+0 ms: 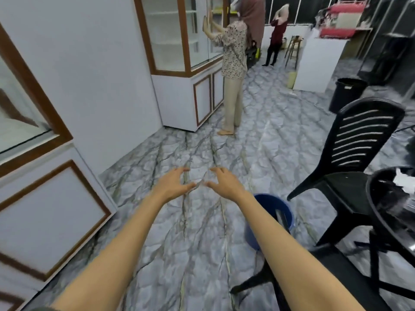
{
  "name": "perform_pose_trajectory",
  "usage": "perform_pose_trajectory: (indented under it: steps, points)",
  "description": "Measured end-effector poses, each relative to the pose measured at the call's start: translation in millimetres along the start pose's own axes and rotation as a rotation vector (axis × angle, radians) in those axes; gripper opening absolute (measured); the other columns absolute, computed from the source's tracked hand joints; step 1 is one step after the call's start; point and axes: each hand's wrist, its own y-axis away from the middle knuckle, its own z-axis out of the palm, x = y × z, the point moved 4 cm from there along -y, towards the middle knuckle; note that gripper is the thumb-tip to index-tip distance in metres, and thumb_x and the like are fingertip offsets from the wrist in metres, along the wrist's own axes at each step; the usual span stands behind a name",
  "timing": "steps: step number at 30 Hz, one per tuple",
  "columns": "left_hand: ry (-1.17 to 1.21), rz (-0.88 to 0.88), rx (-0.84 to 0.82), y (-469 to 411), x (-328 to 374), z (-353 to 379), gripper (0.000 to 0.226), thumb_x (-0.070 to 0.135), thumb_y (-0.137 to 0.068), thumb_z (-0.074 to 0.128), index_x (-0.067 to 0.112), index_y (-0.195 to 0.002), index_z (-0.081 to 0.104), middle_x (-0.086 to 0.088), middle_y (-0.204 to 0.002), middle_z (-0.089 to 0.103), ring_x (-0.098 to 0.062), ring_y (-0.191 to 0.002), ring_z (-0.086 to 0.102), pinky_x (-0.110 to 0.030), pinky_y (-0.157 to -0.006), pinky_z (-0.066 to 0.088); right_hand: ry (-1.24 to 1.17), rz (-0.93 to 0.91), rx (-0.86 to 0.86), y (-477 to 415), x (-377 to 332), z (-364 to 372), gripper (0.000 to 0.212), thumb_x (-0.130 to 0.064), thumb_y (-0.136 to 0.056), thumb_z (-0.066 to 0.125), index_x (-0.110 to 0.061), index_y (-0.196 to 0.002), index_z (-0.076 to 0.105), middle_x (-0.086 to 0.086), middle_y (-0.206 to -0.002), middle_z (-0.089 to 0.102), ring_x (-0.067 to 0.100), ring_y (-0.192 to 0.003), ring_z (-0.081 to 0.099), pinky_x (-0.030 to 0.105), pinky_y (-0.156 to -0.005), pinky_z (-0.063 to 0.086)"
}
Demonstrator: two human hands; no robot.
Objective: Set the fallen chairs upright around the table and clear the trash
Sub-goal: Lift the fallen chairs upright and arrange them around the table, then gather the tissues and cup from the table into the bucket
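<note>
Black plastic marks your work: one chair (350,167) stands upright beside the round table (381,212), where white trash (402,179) lies. Your left hand (170,185) and right hand (224,182) reach out over the marble floor (202,232), fingers spread, holding nothing. You seem between steps; next, turn right toward the trash. The blue bucket (269,218) sits near your right forearm, and a dark leg shows below.

Both forearms are bare to the left hand (171,184) and right hand (224,183), with no rings or watch.
</note>
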Motion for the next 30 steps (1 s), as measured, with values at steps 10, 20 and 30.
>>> perform_pose_trajectory:
  steps: [10, 20, 30]
  points:
    - [-0.069, 0.260, -0.223, -213.4, 60.3, 14.3, 0.067, 0.048, -0.082, 0.060, 0.018, -0.139, 0.038, -0.008, -0.147, 0.041, -0.025, -0.133, 0.040, -0.038, -0.107, 0.034, -0.066, 0.330, 0.131, -111.8, 98.0, -58.1, 0.065, -0.046, -0.093, 0.047, -0.014, -0.146, 0.028, 0.010, -0.152, 0.028, 0.028, -0.138, 0.031, 0.046, -0.113, 0.028]
    - [-0.087, 0.712, -0.576, -335.1, 192.7, 90.8, 0.062, 0.040, -0.085, 0.061, 0.014, -0.137, 0.040, -0.009, -0.143, 0.044, -0.023, -0.132, 0.042, -0.032, -0.103, 0.035, -0.143, 0.819, 0.464, -106.5, 206.4, -118.0, 0.061, -0.043, -0.093, 0.049, -0.013, -0.144, 0.031, 0.009, -0.152, 0.030, 0.027, -0.138, 0.032, 0.039, -0.111, 0.027]
    - [-0.099, 1.076, -0.794, -331.3, 317.3, 168.9, 0.059, 0.041, -0.084, 0.062, 0.015, -0.134, 0.044, -0.013, -0.136, 0.050, -0.025, -0.126, 0.047, -0.032, -0.100, 0.036, -0.269, 1.220, 0.728, -18.0, 256.5, -134.7, 0.060, -0.043, -0.093, 0.049, -0.014, -0.143, 0.033, 0.008, -0.150, 0.031, 0.028, -0.137, 0.033, 0.044, -0.112, 0.031]
